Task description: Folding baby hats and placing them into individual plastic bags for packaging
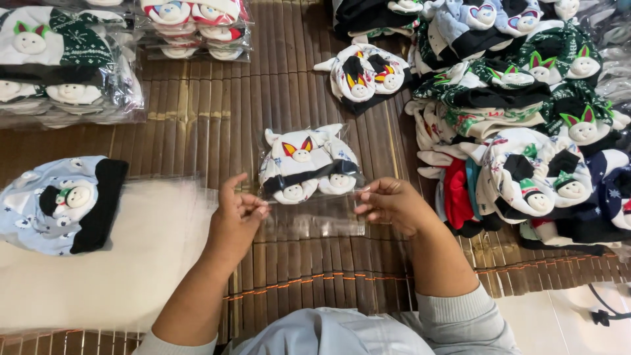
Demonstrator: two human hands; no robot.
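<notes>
A clear plastic bag (314, 220) lies on the bamboo mat (210, 112) in front of me, with a bundle of white knitted hats (307, 164) with snowman faces inside its far end. My left hand (238, 213) pinches the bag's open edge at the left. My right hand (389, 204) pinches the same edge at the right. Both hands hold the bag's mouth near the hats.
A stack of clear empty bags (112, 263) lies at the left, with a light blue hat (62, 204) on it. Bagged hats (66, 59) sit at the far left, more bagged hats (197, 26) behind. A big loose heap of hats (526, 131) fills the right; one pair (365, 75) lies apart.
</notes>
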